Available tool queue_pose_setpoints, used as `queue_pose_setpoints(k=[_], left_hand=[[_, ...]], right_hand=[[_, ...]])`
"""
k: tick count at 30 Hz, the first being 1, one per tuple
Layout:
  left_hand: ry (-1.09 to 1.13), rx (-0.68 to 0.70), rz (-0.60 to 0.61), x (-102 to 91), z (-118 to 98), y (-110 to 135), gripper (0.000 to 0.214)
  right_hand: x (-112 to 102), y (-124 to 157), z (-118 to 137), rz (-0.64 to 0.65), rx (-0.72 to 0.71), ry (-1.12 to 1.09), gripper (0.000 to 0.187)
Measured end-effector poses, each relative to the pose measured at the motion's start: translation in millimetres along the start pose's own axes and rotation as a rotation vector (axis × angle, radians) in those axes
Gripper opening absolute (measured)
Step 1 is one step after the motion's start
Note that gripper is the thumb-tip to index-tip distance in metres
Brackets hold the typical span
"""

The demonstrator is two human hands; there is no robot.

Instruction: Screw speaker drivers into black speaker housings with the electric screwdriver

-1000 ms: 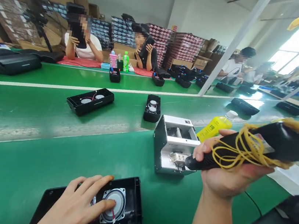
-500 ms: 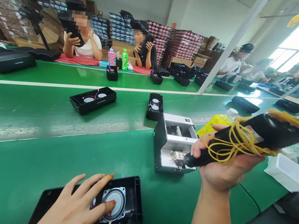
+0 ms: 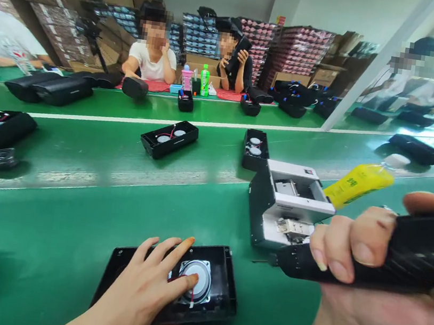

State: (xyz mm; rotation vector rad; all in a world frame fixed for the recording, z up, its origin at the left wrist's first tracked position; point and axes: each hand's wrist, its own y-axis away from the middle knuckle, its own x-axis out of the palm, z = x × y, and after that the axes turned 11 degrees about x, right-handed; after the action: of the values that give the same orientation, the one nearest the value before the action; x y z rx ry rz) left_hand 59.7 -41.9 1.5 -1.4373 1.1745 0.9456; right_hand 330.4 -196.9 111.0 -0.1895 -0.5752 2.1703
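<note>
a round white speaker [image 3: 202,285] and a thin red wire [image 3: 194,292] can be seen in the open black case [image 3: 228,299], which is set on the green bench [image 3: 47,246], low in the middle. its open side is turned up, and its long side is laid left to right, with the right end a bit farther off. the left hand [image 3: 142,292] is laid over it, its grip spread apart, one finger put on the speaker. the black screwdriver [image 3: 421,261] is clamped in the grip of the right hand [image 3: 366,248]. it is held almost flat, long ways left to right, its thin tip pointed left, near the case but apart. two white speakers are held in each of two more black boxes [image 3: 174,148] farther back. a pale flat piece [image 3: 286,187] is seen in the silver box [image 3: 300,201], beside a yellow bottle [image 3: 363,183].
</note>
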Motion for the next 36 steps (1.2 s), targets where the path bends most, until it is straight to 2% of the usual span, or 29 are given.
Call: queue_pose_setpoints(k=[3,7,11,18,36], left_hand=[[0.048,-0.028,0.038,-6.4,-1,-2,0.061],[0.047,-0.053,0.042,-12.8,-4,-5,0.059],[0.045,-0.028,0.03,-15.0,-6,-7,0.059],[-0.007,0.011,-0.028,-15.9,-6,-7,0.054],[0.0,0.003,-0.038,-15.2,-6,-8,0.054]], right_hand=[[29,7,-3,0.04,0.096,-0.324,0.039],[62,16,-18,0.128,0.203,-0.411,0.052],[79,22,-33,0.194,0.312,-0.559,0.06],[86,25,-50,0.217,0.393,-0.588,0.077],[88,26,-65,0.238,0.359,-0.612,0.069]])
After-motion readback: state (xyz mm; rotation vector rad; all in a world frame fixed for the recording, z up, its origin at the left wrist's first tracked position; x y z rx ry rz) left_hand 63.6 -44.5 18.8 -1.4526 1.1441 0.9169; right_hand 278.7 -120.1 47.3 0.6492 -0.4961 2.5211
